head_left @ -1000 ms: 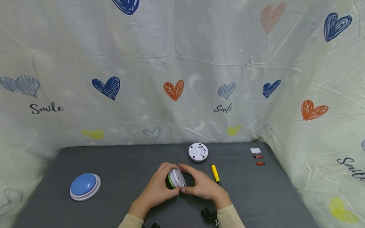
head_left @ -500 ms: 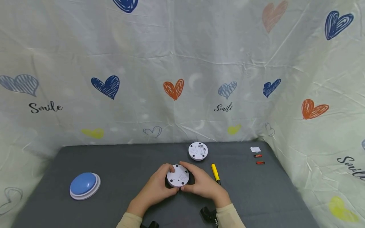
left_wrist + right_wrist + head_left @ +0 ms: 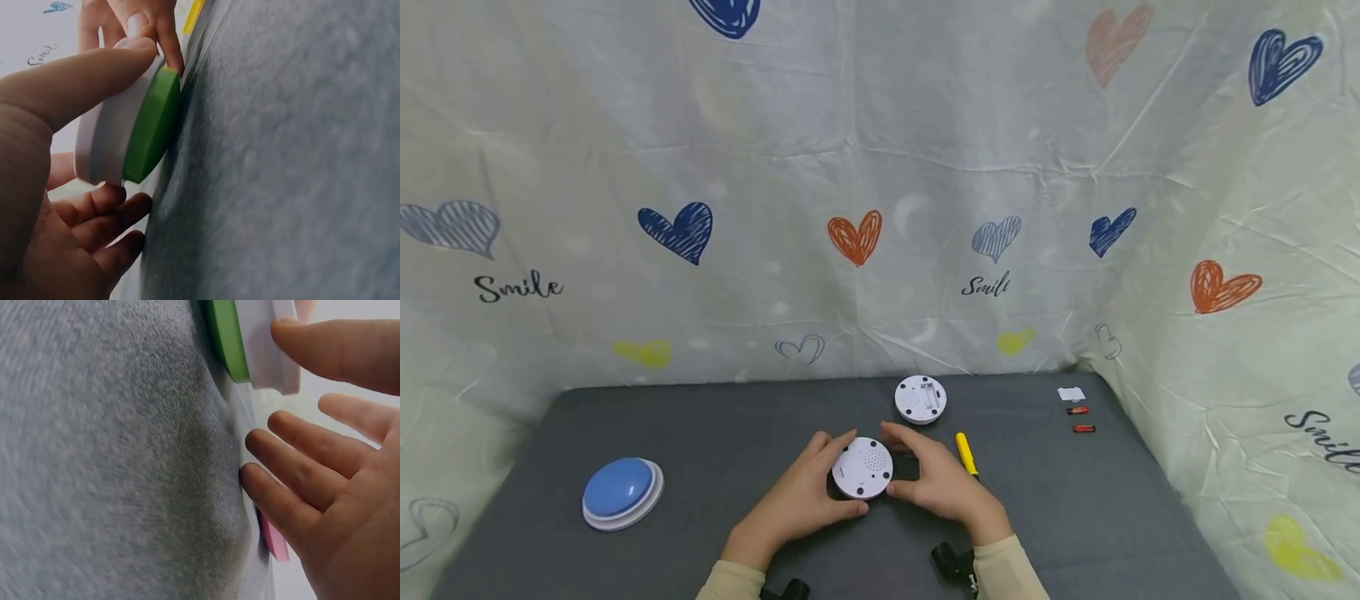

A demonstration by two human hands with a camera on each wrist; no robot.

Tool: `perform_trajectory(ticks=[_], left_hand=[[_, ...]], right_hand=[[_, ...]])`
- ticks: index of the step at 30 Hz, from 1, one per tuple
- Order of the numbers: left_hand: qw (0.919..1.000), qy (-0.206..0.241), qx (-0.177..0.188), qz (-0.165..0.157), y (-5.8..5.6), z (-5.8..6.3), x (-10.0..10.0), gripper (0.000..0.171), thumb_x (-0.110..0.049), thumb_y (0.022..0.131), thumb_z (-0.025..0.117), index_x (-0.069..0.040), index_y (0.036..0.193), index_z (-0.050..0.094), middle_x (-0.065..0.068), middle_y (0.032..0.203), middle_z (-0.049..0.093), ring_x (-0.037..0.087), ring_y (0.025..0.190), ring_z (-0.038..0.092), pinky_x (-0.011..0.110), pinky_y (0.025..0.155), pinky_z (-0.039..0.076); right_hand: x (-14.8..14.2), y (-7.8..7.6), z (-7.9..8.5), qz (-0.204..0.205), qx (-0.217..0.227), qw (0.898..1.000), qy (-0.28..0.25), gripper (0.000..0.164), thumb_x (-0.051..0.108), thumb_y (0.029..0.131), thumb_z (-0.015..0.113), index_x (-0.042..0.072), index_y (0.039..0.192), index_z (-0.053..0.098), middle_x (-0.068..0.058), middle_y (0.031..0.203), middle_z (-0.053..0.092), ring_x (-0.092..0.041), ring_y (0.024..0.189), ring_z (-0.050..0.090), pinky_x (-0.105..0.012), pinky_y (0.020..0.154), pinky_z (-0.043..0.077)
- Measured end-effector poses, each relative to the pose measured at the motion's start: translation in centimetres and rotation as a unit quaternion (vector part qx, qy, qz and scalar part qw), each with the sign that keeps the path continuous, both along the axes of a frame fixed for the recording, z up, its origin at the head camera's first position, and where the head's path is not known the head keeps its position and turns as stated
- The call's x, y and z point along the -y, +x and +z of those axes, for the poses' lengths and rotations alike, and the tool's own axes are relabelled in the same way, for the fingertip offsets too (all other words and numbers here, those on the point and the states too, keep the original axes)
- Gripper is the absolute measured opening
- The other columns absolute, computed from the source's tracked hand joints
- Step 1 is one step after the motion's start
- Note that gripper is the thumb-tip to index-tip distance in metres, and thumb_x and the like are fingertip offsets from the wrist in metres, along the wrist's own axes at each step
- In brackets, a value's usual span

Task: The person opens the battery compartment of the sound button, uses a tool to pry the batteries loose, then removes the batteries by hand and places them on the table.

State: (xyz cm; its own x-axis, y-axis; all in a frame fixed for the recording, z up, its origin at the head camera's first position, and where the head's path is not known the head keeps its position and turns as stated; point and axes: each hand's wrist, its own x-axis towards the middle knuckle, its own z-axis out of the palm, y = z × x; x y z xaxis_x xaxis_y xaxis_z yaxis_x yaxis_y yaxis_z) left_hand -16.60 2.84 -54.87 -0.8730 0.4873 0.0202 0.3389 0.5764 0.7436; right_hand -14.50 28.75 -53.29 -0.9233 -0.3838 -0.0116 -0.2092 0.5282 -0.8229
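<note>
A round push button (image 3: 863, 468) with a white base and a green dome lies between the hands, its base facing up. Dark feet and a patch of speaker holes show on that base. My left hand (image 3: 797, 492) holds the button by its side, thumb at the near edge and fingers at the far left. In the left wrist view, the green dome (image 3: 153, 128) is right at the grey cloth. My right hand (image 3: 943, 483) is at the button's right, its thumb tip at the white rim (image 3: 265, 344). The other right fingers (image 3: 300, 469) are spread and apart from it.
A second upturned white button (image 3: 921, 400) shows its uncovered battery slot; its pink dome (image 3: 273, 539) appears in the right wrist view. A blue-domed button (image 3: 621, 490) sits left. Rightward are a yellow tool handle (image 3: 966, 452), two red batteries (image 3: 1077, 410) and a white piece (image 3: 1071, 393).
The button has turned from tilted on its edge to base-up and come down close to the cloth. The right fingers have loosened from it, and its base has rotated slightly.
</note>
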Motion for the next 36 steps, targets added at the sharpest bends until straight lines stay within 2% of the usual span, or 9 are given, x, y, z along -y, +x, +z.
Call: perform_trajectory(ticks=[3,8,15,18,21,25,30,36], left_hand=[[1.0,-0.004,0.003,-0.003,-0.2,0.1,0.3,0.102,-0.046,0.076,0.101,-0.012,0.161,0.054,0.001,0.125,0.055,0.015,0.105,0.058,0.049,0.095,0.055],[0.9999,0.008,0.011,-0.007,-0.3,0.0,0.6,0.096,-0.047,0.075,0.101,-0.015,0.155,0.058,0.001,0.127,0.056,0.017,0.109,0.059,0.051,0.1,0.054],[0.999,0.035,0.029,-0.006,-0.6,0.0,1.1,0.086,-0.043,0.075,0.101,-0.015,0.145,0.059,0.004,0.143,0.061,0.025,0.133,0.059,0.058,0.112,0.048],[0.9989,0.032,0.033,-0.008,-0.7,0.0,1.3,0.087,-0.043,0.075,0.101,-0.014,0.145,0.059,0.004,0.145,0.063,0.027,0.136,0.059,0.059,0.114,0.046],[0.999,0.033,0.026,-0.013,-0.7,0.0,1.3,0.094,-0.042,0.075,0.102,-0.011,0.151,0.057,0.006,0.149,0.062,0.028,0.139,0.059,0.06,0.115,0.046],[0.9996,0.022,0.006,-0.018,-0.5,-0.1,1.2,0.102,-0.047,0.076,0.1,-0.01,0.159,0.054,0.003,0.148,0.061,0.023,0.132,0.061,0.056,0.111,0.05],[0.9999,0.001,-0.011,-0.012,-0.2,0.1,0.8,0.101,-0.056,0.077,0.098,-0.014,0.159,0.057,-0.002,0.136,0.06,0.015,0.113,0.061,0.051,0.1,0.055],[0.9996,-0.011,-0.023,0.005,0.0,0.1,0.6,0.099,-0.06,0.076,0.097,-0.019,0.158,0.058,-0.005,0.132,0.059,0.014,0.111,0.062,0.05,0.098,0.056]], right_hand=[[-0.1,-0.1,0.0,-0.004,-0.01,1.0,0.001,0.082,0.012,0.094,0.084,0.009,0.167,0.045,-0.007,0.156,0.061,-0.024,0.141,0.06,-0.05,0.117,0.048],[-0.2,-0.1,-0.1,-0.008,-0.017,1.0,0.006,0.08,0.01,0.094,0.084,0.009,0.165,0.047,-0.006,0.151,0.064,-0.023,0.139,0.061,-0.048,0.115,0.05],[-0.3,-0.1,-0.2,-0.013,-0.029,0.999,-0.003,0.076,0.006,0.094,0.082,0.007,0.163,0.049,-0.008,0.148,0.067,-0.026,0.136,0.064,-0.049,0.113,0.052],[-0.2,-0.1,-0.2,-0.016,-0.028,0.999,0.0,0.075,0.005,0.095,0.08,0.007,0.163,0.049,-0.007,0.148,0.067,-0.025,0.136,0.064,-0.049,0.113,0.051],[0.0,-0.1,-0.1,-0.015,-0.027,1.0,0.001,0.073,0.004,0.096,0.079,0.007,0.163,0.049,-0.008,0.148,0.067,-0.026,0.137,0.064,-0.05,0.114,0.051],[0.2,0.0,0.0,-0.002,-0.042,0.999,0.014,0.072,0.003,0.097,0.077,0.009,0.163,0.049,-0.007,0.154,0.062,-0.025,0.14,0.061,-0.05,0.115,0.05],[0.7,0.3,0.5,0.037,-0.075,0.996,0.035,0.071,0.001,0.096,0.077,0.014,0.161,0.054,0.002,0.161,0.055,-0.018,0.148,0.051,-0.046,0.122,0.043],[1.6,0.6,0.8,0.071,-0.114,0.99,0.044,0.065,0.0,0.096,0.075,0.014,0.158,0.058,-0.004,0.163,0.053,-0.019,0.15,0.05,-0.043,0.122,0.043]])
